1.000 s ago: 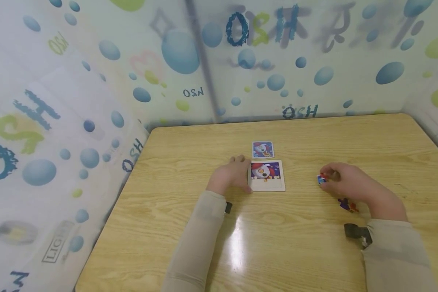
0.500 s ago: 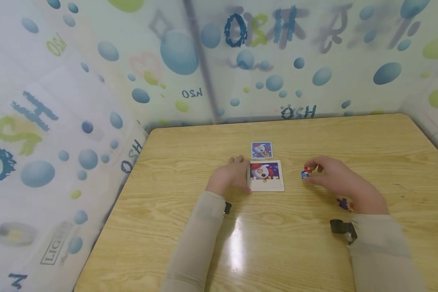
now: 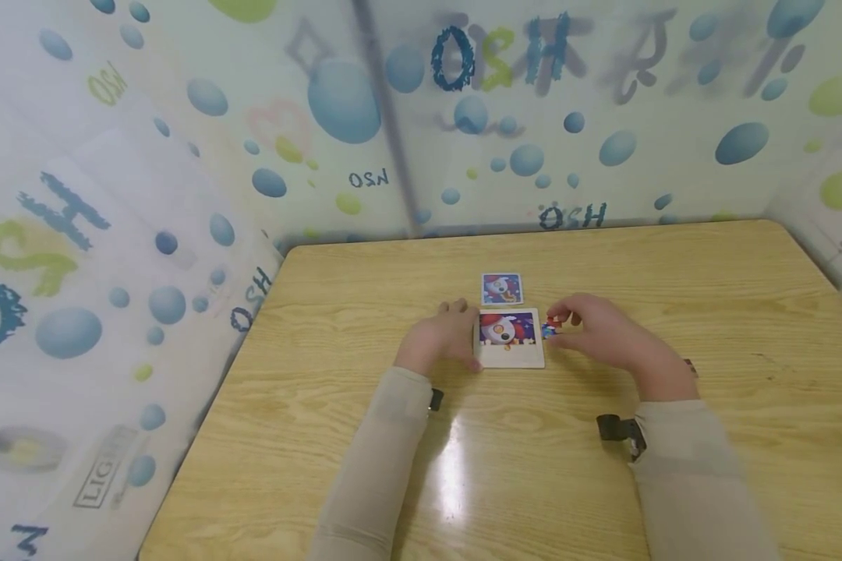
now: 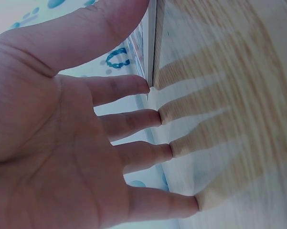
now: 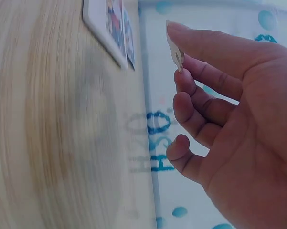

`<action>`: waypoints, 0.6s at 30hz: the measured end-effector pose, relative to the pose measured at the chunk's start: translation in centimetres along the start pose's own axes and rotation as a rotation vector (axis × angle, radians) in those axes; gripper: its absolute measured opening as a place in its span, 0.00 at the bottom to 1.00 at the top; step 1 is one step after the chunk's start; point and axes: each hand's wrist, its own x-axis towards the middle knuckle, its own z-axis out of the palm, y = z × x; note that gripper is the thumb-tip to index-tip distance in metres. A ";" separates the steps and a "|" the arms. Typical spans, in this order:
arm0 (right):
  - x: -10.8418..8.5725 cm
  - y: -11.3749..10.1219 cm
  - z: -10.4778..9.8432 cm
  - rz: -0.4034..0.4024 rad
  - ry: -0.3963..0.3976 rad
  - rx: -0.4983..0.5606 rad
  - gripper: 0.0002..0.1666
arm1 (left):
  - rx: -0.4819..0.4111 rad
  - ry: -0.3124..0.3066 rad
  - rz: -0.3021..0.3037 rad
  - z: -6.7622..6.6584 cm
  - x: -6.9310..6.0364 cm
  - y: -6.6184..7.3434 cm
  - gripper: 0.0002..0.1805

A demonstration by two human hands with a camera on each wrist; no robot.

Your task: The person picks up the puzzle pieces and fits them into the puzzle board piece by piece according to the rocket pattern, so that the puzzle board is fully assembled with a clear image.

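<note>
I have the small puzzle piece [image 3: 550, 326] just off the right edge of the puzzle board, pinched between thumb and fingers of the right hand [image 3: 596, 331]. In the right wrist view it stands edge-on, a thin pale sliver above the table [image 3: 519, 467], so I can't read its face there; the head view shows red and blue, partly covered by the fingers. Whether it touches the board, I can't tell. The puzzle board [image 3: 512, 357] lies flat, printed in its upper part and cream below; both wrist views cut it off. At its left edge I see the left hand [image 3: 445, 335], holding nothing, fingers spread and their tips against the table; the upper frame edge crops its thumb close to the board. Just beyond the board lies a small picture card [image 3: 502, 289], too small for me to make out fully. Beside the right wrist a reddish scrap [image 3: 691, 366] pokes out, mostly hidden by the arm. Behind the table, the wall [image 3: 421, 183] carries blue bubbles and lettering, with blurred grey shapes at upper right
</note>
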 end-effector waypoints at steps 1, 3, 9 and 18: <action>0.2 -0.2 0.2 0.000 -0.003 0.003 0.26 | 0.001 0.001 -0.001 0.0 0.0 0.1 0.60; 0.7 -0.6 0.6 -0.004 -0.012 0.013 0.26 | 0.001 0.001 -0.001 -0.1 -0.1 0.2 0.61; 2.3 -2.3 2.4 -0.068 -0.024 0.037 0.23 | 0.001 -0.005 -0.002 -0.4 -0.5 0.2 0.60; 3.4 -3.4 5.3 -0.109 -0.047 0.072 0.22 | 0.037 -0.003 0.018 -0.4 -0.3 0.2 0.59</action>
